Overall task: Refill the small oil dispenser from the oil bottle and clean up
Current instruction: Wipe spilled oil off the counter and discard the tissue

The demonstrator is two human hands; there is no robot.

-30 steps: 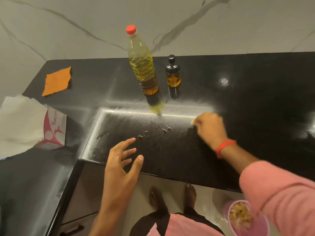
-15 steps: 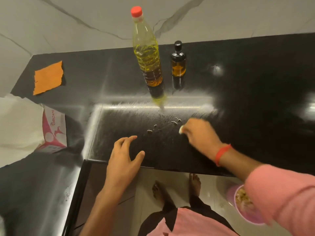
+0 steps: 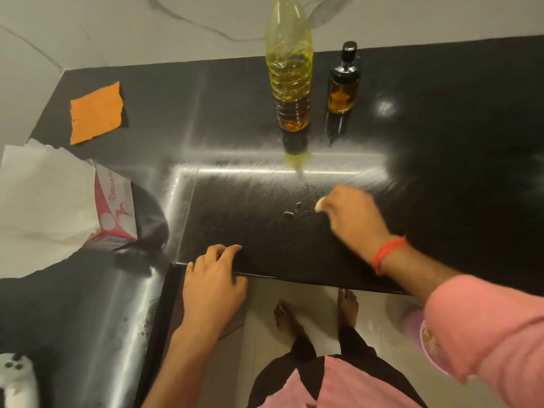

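A tall clear oil bottle (image 3: 289, 69) with yellow oil stands upright at the back of the black counter (image 3: 235, 83); its cap is cut off by the frame's top. Right of it stands the small amber oil dispenser (image 3: 342, 81) with a black cap. A few oil drops (image 3: 290, 213) lie on the counter in front of them. My right hand (image 3: 350, 219) presses a small white wad of tissue (image 3: 319, 204) onto the counter just right of the drops. My left hand (image 3: 212, 278) rests flat on the counter's front edge, holding nothing.
An orange cloth (image 3: 95, 113) lies at the back left. A tissue box (image 3: 116, 207) with white paper (image 3: 44, 198) pulled out sits at the left. A white object (image 3: 14, 378) shows at the bottom left. A pink bowl (image 3: 424, 334) stands on the floor.
My right hand wiped leftward with the tissue over the drops, and fewer drops remain now. My left hand dropped from hovering onto the counter's edge. The camera tilted down.
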